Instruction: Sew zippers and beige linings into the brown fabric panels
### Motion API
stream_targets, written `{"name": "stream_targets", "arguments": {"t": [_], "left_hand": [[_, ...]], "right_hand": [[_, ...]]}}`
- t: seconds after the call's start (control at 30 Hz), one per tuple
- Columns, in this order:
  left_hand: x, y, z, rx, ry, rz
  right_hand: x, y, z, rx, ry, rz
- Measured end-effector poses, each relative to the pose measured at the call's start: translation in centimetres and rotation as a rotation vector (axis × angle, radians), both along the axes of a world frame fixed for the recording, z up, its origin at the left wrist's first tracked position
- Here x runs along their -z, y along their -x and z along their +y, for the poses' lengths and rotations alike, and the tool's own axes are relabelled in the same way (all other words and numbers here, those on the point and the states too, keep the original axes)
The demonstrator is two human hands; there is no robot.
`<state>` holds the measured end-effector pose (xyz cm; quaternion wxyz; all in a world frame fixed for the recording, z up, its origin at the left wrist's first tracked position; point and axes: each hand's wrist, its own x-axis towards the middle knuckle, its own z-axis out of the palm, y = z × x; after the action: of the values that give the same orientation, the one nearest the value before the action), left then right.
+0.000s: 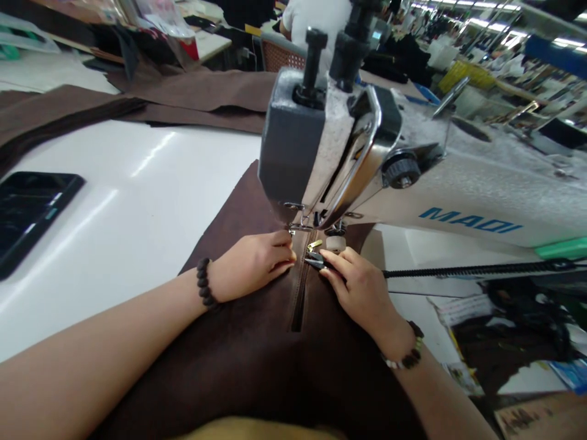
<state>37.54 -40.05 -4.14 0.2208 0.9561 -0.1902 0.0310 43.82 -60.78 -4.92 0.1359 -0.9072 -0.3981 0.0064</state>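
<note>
Right hand [362, 290], thumb and fingers closed on small dark snips [315, 263], the tips pointing left over the zip [300, 299]; left hand [257, 260], fingers curled together and resting by the presser foot, whether anything is pinched there cannot be told; beaded bracelet [205, 283] on the left wrist, mixed-bead bracelet [408, 357] on the right; gold zip pull [315, 244], just above the snips; zip set in a brown panel [257, 366], which lies under both hands and the machine head and spreads over the near edge; sewing machine [293, 146], its arm extending to the right; white desk [151, 201], glossy, with light streaks; dark phone [36, 214] lying at the left; brown pieces [197, 91] layered across the back; black ribbed strip [477, 269] at the right; beyond, a person in a white top [316, 24] by a woven-backed chair [282, 54], a yellow basket [468, 76] and rows of ceiling lights, blurred; lettering: "MAQI" in blue on the machine arm; print on the papers at lower right too blurred to read; orientation: zip's long axis runs from the presser foot towards the wearer, its near end slightly left
</note>
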Motion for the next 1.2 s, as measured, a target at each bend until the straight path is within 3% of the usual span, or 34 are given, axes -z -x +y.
{"name": "stream_targets", "arguments": {"t": [0.23, 0.93, 1.07, 1.2], "left_hand": [[0.1, -0.3, 0.1, -0.003, -0.053, 0.042], [0.6, -0.2, 0.2, 0.037, -0.015, 0.028], [-0.5, -0.2, 0.6, 0.037, -0.024, 0.076], [-3.0, 0.8, 2.6, -0.025, -0.118, 0.192]], "right_hand": [[-0.3, 0.1, 0.2, -0.024, 0.044, -0.004], [-0.2, -0.1, 0.2, -0.051, 0.093, -0.012], [-0.8, -0.9, -0.6, -0.038, 0.049, -0.021], [-2.1, -2.1, -3.9, 0.110, -0.014, -0.089]]}}
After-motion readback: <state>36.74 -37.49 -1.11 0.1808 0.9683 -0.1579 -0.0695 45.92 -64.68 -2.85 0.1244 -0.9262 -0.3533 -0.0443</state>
